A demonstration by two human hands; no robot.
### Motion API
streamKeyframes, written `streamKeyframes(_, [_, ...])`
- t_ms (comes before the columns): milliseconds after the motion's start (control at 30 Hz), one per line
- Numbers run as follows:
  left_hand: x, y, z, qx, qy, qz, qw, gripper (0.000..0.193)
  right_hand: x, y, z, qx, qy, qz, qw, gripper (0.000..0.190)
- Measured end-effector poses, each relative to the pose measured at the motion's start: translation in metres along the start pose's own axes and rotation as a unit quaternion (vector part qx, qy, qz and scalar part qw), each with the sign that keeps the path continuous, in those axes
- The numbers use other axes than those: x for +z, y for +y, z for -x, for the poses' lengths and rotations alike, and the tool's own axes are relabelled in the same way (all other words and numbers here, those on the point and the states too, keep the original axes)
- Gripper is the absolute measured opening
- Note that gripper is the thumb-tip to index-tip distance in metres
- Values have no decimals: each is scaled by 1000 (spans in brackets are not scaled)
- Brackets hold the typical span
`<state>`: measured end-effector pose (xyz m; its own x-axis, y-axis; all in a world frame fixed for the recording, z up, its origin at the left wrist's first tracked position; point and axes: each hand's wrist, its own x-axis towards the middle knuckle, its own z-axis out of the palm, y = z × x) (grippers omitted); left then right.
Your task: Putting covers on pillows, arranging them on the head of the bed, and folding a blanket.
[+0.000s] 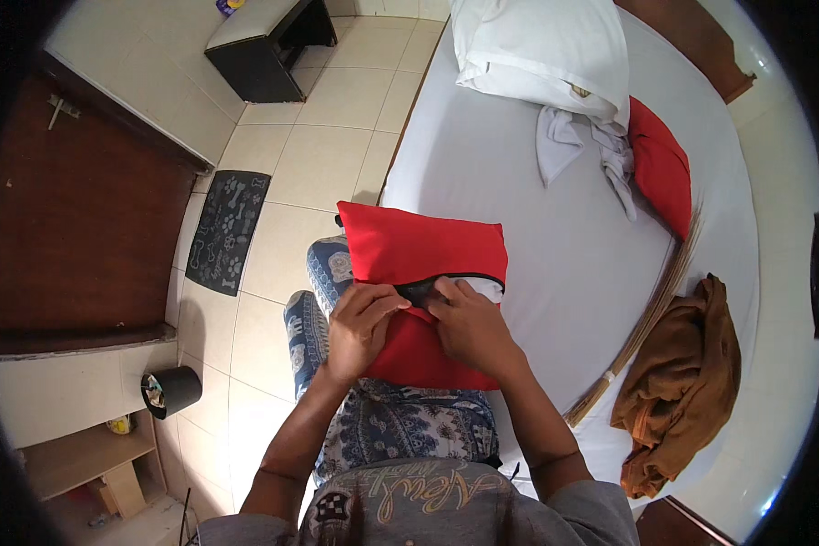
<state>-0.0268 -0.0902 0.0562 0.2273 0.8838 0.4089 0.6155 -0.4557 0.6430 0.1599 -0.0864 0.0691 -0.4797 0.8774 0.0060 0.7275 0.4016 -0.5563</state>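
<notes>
A red cushion cover lies across my lap, over patterned blue trousers. Its black-edged zip opening gapes across the middle, and a white inner cushion shows at the right end of the gap. My left hand pinches the lower edge of the opening near its left part. With bent fingers, my right hand grips the same edge farther right, its fingertips partly hidden at the gap. Both hands rest against the red fabric below the zip.
On the white-sheeted bed lie white pillows, a white cloth, another red cushion, a stick broom and a brown blanket. To the left are a doormat, a black bin and a brown door.
</notes>
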Motion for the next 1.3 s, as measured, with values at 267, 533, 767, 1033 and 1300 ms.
streamKeyframes(267, [3,-14,-14,-162,35,-35,986,18,17,8,-20,-59,1,6,998,22])
streamKeyframes(533, [-1,-37,-16,6,-25,-110,994,8,16,2,-23,1,81,-77,994,19])
streamKeyframes(767, [9,-30,3,-34,37,-35,998,13,26,-6,-26,99,181,-173,963,23])
streamKeyframes(1033, [3,-22,0,46,37,-83,995,10,28,-17,-36,219,176,-219,934,31])
streamKeyframes(1300, [-16,-7,-23,-97,-48,16,994,11,33,-14,-28,170,207,-275,923,22])
